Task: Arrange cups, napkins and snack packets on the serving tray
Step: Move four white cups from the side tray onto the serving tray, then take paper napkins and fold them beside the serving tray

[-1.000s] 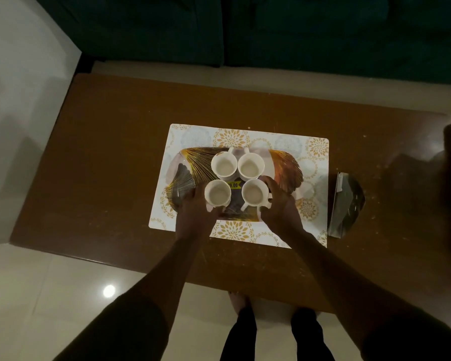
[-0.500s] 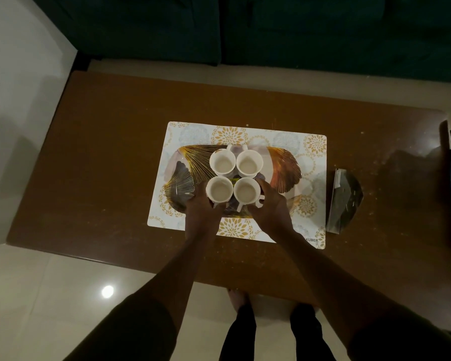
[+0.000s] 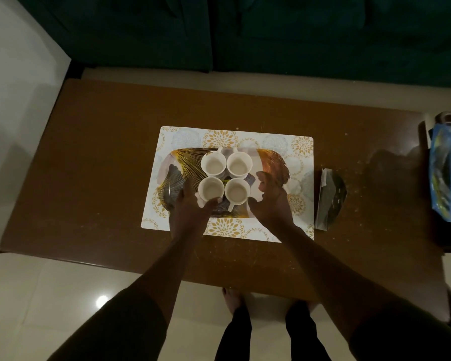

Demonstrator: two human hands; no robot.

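Note:
Several white cups stand close together in a square on the dark, gold-patterned serving tray (image 3: 274,162), which lies on a floral placemat (image 3: 301,147). My left hand (image 3: 190,207) wraps around the near-left cup (image 3: 211,189), fingers on its side and thumb at its front. My right hand (image 3: 270,201) hovers just right of the near-right cup (image 3: 237,192), fingers spread and off the cup. The far-left cup (image 3: 213,164) and the far-right cup (image 3: 239,165) stand untouched.
A folded dark silvery packet (image 3: 330,199) lies on the brown table (image 3: 102,165) right of the placemat. A blue snack packet (image 3: 447,173) sits at the far right edge. A dark green sofa (image 3: 245,29) lies beyond the table. My feet stand below the near edge.
My right hand has let go of the near-right cup and opened, drawing a little to the right. My left hand stays on the near-left cup.

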